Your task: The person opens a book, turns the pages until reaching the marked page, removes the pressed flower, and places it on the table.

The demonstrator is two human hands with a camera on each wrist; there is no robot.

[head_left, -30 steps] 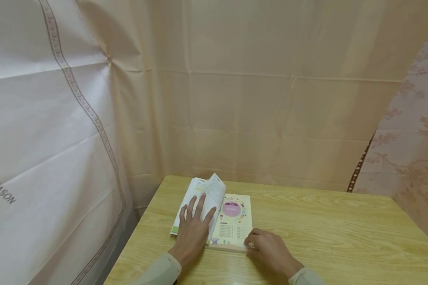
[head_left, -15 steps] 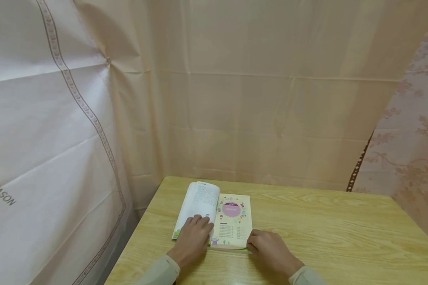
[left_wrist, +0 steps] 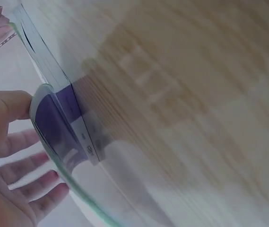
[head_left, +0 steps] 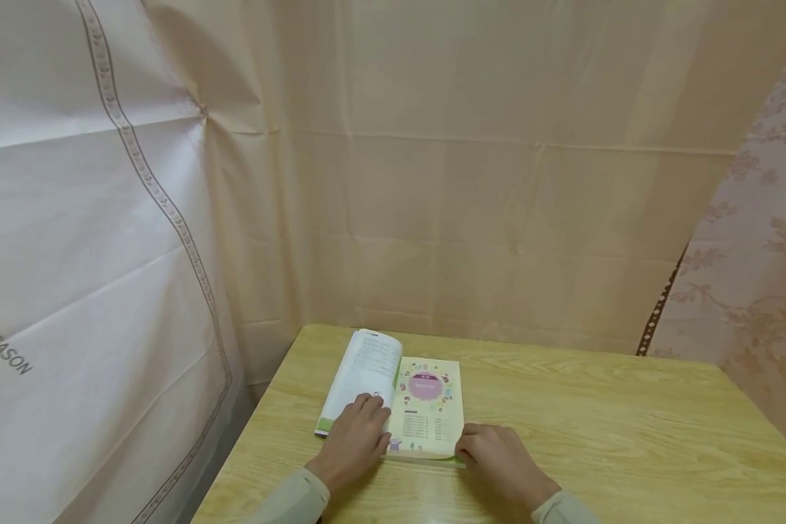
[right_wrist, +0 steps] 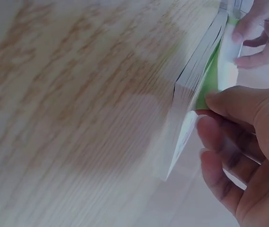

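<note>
An open book (head_left: 370,364) lies near the table's left side in the head view, its left pages bowed and its right page (head_left: 432,415) showing a pink round design with printed text. Over the lower part of the left pages rests my left hand (head_left: 352,442); the left wrist view shows its fingers (left_wrist: 28,165) loosely spread against the paper, near the purple and white spine. At the lower right corner my right hand (head_left: 501,460) pinches a page (right_wrist: 211,78) between thumb and forefinger, lifting that corner off the pages below, as the right wrist view shows.
A wood-grain table (head_left: 596,429) extends to the right of the book. Beige cloth (head_left: 465,218) hangs behind it, a white printed cloth (head_left: 105,291) on the left and a floral cloth (head_left: 753,291) on the right.
The raised left page has come down flat under my left hand, which has drawn back with its fingers closer together. My right hand has moved slightly right and now pinches the page corner.
</note>
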